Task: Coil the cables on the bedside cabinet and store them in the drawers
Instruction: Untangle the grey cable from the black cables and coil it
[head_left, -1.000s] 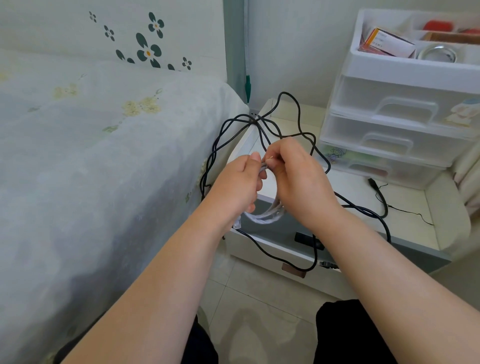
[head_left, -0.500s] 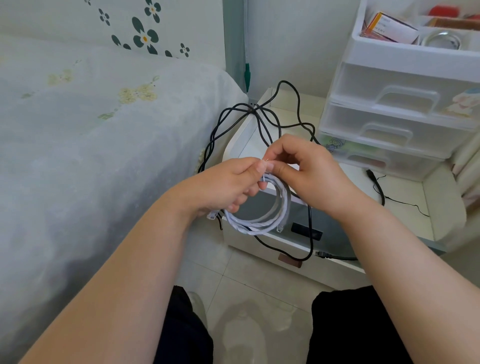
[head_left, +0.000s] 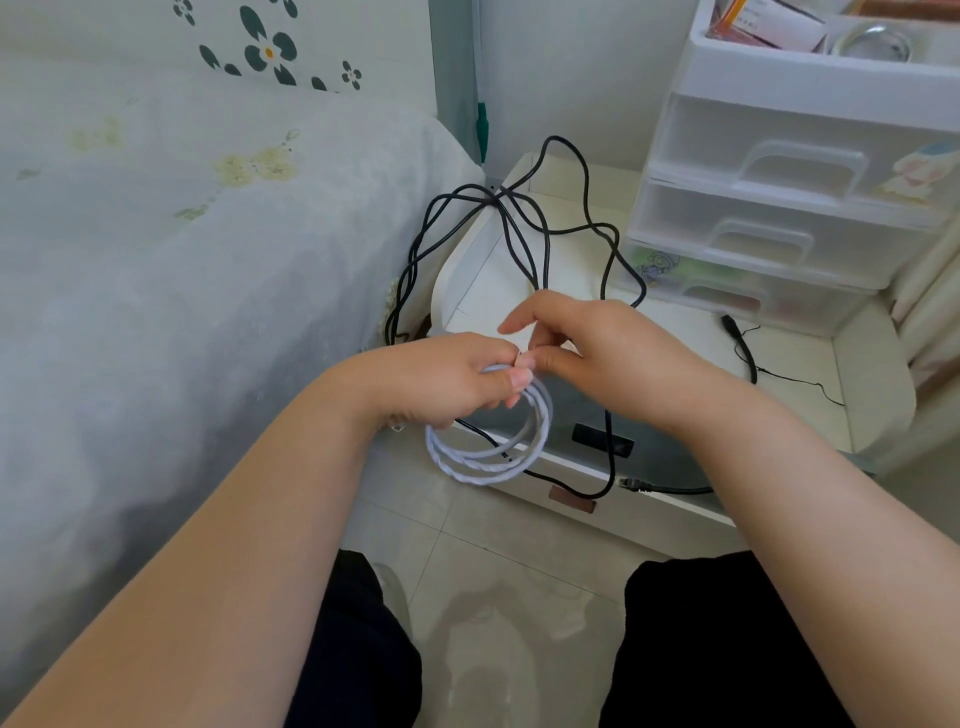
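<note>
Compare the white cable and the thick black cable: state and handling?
The white cable is wound into a neat round coil; the thick black cable sprawls in loose loops over the white bedside cabinet. The left hand and right hand hold the white one; the black one lies untouched. Neither is in the drawers yet.

1. Coiled white cable (head_left: 488, 462): upper arc hidden inside the left hand (head_left: 457, 376); end connector not discernible.
2. Tangled black cable (head_left: 545, 228): one stretch hidden behind the right hand (head_left: 597, 353).
3. White plastic drawer unit (head_left: 789, 171): top tray and right side cut off by the frame edge.
</note>
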